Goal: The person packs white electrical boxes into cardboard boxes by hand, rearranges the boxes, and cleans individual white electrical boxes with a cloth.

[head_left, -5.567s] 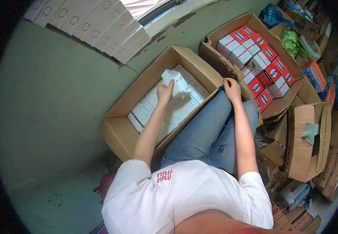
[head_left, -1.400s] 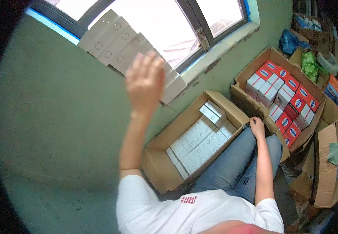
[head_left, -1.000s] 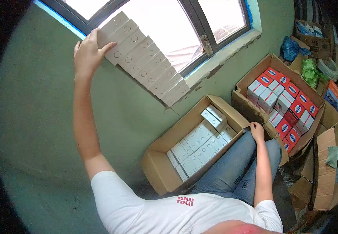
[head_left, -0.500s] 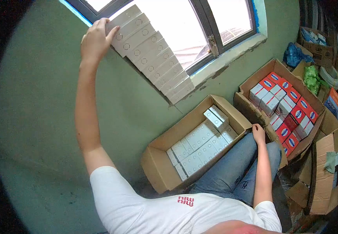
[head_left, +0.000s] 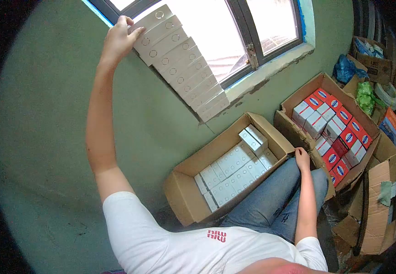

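My left hand [head_left: 119, 42] is raised at the upper end of a row of stacked white boxes [head_left: 179, 61] against the window. Its thumb presses on the end white box [head_left: 154, 16] and the fingers bend round the box's edge. The boxes have round ring marks on their faces. My right hand [head_left: 302, 159] rests low by my knee, at the corner of an open cardboard carton [head_left: 186, 196]. Its fingers are curled in, and what they hold, if anything, is hidden. Inside that carton lie more white boxes [head_left: 232, 160], two of them raised above the others.
A second carton [head_left: 285, 122] holds red and white boxes [head_left: 339, 132]. Beyond it are a blue bag [head_left: 344, 68], a green bag [head_left: 365, 96] and a coil [head_left: 387, 96]. An open carton [head_left: 376, 205] leans at the right. The green wall [head_left: 47, 137] is on my left.
The end box has turned upright against the row, and its ring mark faces me. My left hand has shifted slightly with it. My right hand has stayed by the carton corner.
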`<action>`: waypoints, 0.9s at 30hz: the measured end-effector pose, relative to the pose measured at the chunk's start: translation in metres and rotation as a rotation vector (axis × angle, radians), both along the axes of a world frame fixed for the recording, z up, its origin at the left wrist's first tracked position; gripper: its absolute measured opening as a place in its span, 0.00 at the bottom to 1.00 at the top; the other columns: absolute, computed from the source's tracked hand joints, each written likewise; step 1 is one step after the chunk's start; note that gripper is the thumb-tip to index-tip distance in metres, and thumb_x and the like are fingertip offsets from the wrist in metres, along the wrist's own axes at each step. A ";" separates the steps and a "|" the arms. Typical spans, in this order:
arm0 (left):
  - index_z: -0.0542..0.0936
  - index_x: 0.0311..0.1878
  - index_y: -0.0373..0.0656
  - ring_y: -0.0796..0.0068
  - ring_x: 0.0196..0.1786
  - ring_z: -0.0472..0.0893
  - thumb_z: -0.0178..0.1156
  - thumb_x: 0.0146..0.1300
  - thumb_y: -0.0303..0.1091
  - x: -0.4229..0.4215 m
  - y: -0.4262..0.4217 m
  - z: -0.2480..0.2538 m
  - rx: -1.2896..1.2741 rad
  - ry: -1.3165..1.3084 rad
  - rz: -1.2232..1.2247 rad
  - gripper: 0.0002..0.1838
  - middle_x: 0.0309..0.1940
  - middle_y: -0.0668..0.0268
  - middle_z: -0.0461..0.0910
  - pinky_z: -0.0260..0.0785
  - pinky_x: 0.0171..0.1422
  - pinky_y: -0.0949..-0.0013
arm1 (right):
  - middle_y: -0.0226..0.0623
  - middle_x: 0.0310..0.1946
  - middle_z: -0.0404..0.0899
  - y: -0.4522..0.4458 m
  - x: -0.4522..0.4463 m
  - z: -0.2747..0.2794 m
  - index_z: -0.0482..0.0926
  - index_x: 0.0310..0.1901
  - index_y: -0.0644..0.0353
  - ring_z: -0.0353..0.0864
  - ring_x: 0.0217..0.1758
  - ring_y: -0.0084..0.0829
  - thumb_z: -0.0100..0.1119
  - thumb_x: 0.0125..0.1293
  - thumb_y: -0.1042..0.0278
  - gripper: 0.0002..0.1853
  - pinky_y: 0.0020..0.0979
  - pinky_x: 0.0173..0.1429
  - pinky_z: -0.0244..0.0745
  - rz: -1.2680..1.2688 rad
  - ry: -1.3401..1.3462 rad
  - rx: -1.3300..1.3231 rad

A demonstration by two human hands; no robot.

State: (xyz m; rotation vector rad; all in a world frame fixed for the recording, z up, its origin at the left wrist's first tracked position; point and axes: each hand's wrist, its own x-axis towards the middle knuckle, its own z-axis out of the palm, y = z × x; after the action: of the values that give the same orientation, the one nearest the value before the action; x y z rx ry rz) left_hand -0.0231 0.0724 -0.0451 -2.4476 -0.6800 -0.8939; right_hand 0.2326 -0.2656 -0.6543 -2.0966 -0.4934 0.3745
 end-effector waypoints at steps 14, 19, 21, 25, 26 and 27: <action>0.77 0.44 0.37 0.55 0.50 0.81 0.63 0.60 0.44 0.009 -0.005 -0.001 0.112 -0.117 -0.037 0.19 0.45 0.50 0.81 0.73 0.52 0.61 | 0.52 0.44 0.80 -0.003 -0.003 0.017 0.78 0.46 0.59 0.77 0.50 0.50 0.48 0.66 0.57 0.17 0.41 0.53 0.71 0.020 0.025 -0.003; 0.77 0.43 0.39 0.56 0.50 0.81 0.62 0.61 0.44 0.005 -0.006 -0.009 0.225 -0.129 -0.079 0.17 0.48 0.54 0.81 0.71 0.54 0.60 | 0.47 0.46 0.77 0.000 -0.024 0.070 0.76 0.49 0.61 0.75 0.52 0.47 0.47 0.68 0.65 0.14 0.39 0.56 0.69 -0.169 -0.449 0.198; 0.77 0.42 0.40 0.59 0.50 0.80 0.61 0.62 0.44 0.001 -0.012 -0.012 0.355 -0.113 -0.114 0.16 0.50 0.56 0.80 0.71 0.54 0.62 | 0.44 0.49 0.75 0.009 -0.042 0.105 0.74 0.51 0.62 0.73 0.54 0.45 0.47 0.68 0.69 0.13 0.39 0.58 0.67 -0.146 -0.607 0.309; 0.78 0.44 0.41 0.66 0.43 0.80 0.61 0.61 0.34 -0.002 -0.074 -0.034 0.224 -0.392 -0.108 0.11 0.41 0.63 0.81 0.71 0.51 0.64 | 0.42 0.51 0.75 0.034 -0.084 0.171 0.74 0.51 0.61 0.73 0.55 0.43 0.51 0.66 0.67 0.14 0.40 0.60 0.66 0.022 -0.682 0.439; 0.77 0.43 0.41 0.64 0.47 0.80 0.62 0.61 0.38 -0.016 -0.072 -0.031 0.279 -0.332 -0.156 0.13 0.47 0.61 0.80 0.71 0.53 0.64 | 0.41 0.52 0.74 0.041 -0.097 0.190 0.75 0.51 0.61 0.73 0.56 0.41 0.52 0.66 0.66 0.14 0.39 0.61 0.65 0.081 -0.599 0.519; 0.76 0.41 0.40 0.62 0.50 0.80 0.63 0.61 0.42 -0.028 -0.073 -0.034 0.331 -0.268 -0.204 0.15 0.52 0.58 0.79 0.71 0.55 0.65 | 0.40 0.52 0.74 0.048 -0.111 0.210 0.75 0.51 0.61 0.73 0.57 0.39 0.53 0.66 0.64 0.15 0.38 0.63 0.65 0.136 -0.509 0.595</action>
State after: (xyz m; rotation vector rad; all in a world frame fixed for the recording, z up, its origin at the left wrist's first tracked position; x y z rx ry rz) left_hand -0.0511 -0.0008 -0.0790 -2.1466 -0.3356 -1.3173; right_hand 0.1217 -0.2171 -0.4447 -1.5617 -0.9218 -0.2269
